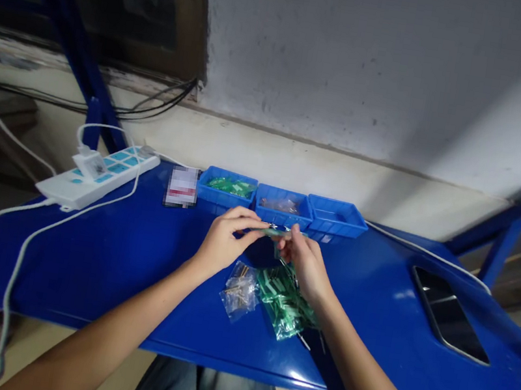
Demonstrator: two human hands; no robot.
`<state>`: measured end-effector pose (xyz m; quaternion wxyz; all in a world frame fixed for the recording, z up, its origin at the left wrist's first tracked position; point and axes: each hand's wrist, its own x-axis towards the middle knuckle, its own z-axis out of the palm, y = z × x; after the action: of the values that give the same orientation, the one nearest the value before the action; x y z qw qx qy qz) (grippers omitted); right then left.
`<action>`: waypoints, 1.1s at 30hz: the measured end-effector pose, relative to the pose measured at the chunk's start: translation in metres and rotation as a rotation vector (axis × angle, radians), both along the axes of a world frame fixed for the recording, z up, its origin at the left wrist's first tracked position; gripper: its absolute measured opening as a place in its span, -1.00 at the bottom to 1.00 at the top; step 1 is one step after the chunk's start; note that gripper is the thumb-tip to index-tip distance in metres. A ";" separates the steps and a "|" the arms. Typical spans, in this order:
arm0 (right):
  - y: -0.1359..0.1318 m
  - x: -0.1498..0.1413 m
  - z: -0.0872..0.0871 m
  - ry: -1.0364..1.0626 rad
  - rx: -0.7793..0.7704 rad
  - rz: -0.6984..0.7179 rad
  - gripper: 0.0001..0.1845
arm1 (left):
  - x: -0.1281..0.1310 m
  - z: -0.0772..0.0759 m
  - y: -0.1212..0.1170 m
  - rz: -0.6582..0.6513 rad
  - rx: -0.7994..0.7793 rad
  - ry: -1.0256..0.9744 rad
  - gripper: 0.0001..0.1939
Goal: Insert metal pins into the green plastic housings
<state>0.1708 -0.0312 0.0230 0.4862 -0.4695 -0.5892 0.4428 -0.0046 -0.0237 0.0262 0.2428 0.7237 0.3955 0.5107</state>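
Above the middle of the table, my left hand [228, 237] and my right hand [305, 265] pinch a small green-tinted plastic packet [277, 231] between them. Bits of shiny metal show at its upper edge, but fingers hide most of it. Below my right hand lies a pile of green plastic packets [283, 304] with thin pale and dark sticks in them. Left of that pile rests a clear plastic bag [240, 291] with several small brown pieces inside.
Three blue bins stand along the wall: one holding green packets [227, 195], one with clear bags [281, 217], and a right bin [336, 224]. A labelled card [182, 187], white power strip [100, 177] with loose cable, and black phone [450, 314] are on the blue table [120, 271].
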 end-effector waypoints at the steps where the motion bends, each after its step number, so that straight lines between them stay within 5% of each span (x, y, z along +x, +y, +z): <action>1: 0.001 0.000 -0.001 0.073 -0.065 0.032 -0.48 | 0.000 0.000 -0.001 0.010 0.070 0.028 -0.84; 4: 0.000 -0.002 -0.002 0.173 -0.100 0.048 -0.60 | 0.001 0.000 -0.003 0.054 0.158 0.071 -0.78; 7: -0.003 -0.006 0.000 0.163 -0.026 0.009 -0.75 | 0.001 -0.001 -0.002 0.083 0.053 0.017 -0.75; 10: -0.007 -0.008 0.002 0.134 0.070 -0.049 -0.77 | 0.000 -0.002 0.001 0.009 -0.214 -0.071 -0.77; 14: -0.011 -0.007 0.004 -0.078 0.301 -0.125 -0.88 | 0.000 -0.004 0.003 -0.179 -0.656 -0.106 -0.36; 17: -0.012 -0.005 0.005 -0.278 0.500 -0.085 -0.88 | 0.000 -0.004 0.002 -0.298 -0.792 -0.196 -0.32; 22: -0.011 -0.005 0.004 -0.397 0.534 -0.114 -0.78 | 0.000 -0.005 0.003 -0.163 -0.430 -0.063 -0.58; 28: -0.004 -0.003 0.004 -0.150 0.130 -0.112 -0.71 | 0.002 -0.005 -0.002 0.060 -0.011 0.083 -0.78; 33: -0.003 -0.002 0.006 0.215 -0.177 0.046 -0.51 | 0.000 -0.005 -0.006 0.010 0.222 0.148 -0.72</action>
<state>0.1687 -0.0338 0.0287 0.4930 -0.4466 -0.5029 0.5518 -0.0042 -0.0297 0.0217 0.1286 0.7800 0.3570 0.4976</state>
